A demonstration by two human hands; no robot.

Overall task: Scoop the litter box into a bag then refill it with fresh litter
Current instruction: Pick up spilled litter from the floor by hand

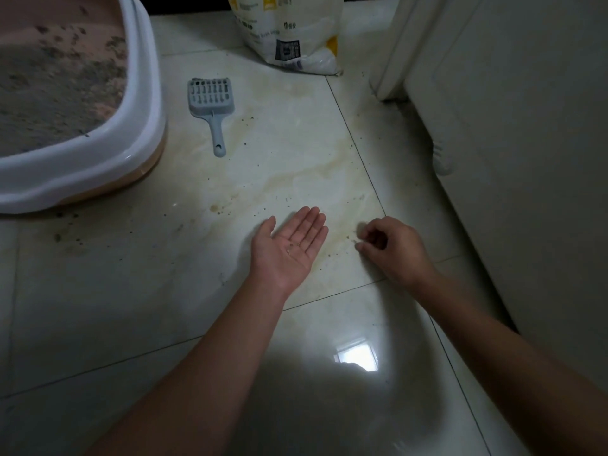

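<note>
Left hand (pixel 292 245) flat, palm up, fingers straight, a few granules in palm; right hand (pixel 391 248) fingertips (pixel 358 246) pinched at stray litter (pixel 353 239) on floor tile (pixel 296 149). Scoop (pixel 210 108) idle well beyond fingertips, litter box (pixel 141 103) far left, litter bag (pixel 296 31) upright farther off. Probably spill cleanup; refill state unclear.

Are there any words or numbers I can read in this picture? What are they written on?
None can be read.
Litter bag: grey printed lines, yellow patches, a dark square label and a barcode, all too blurred and small to read.
Scoop: no writing shows.
Litter box: no writing shows.
</note>
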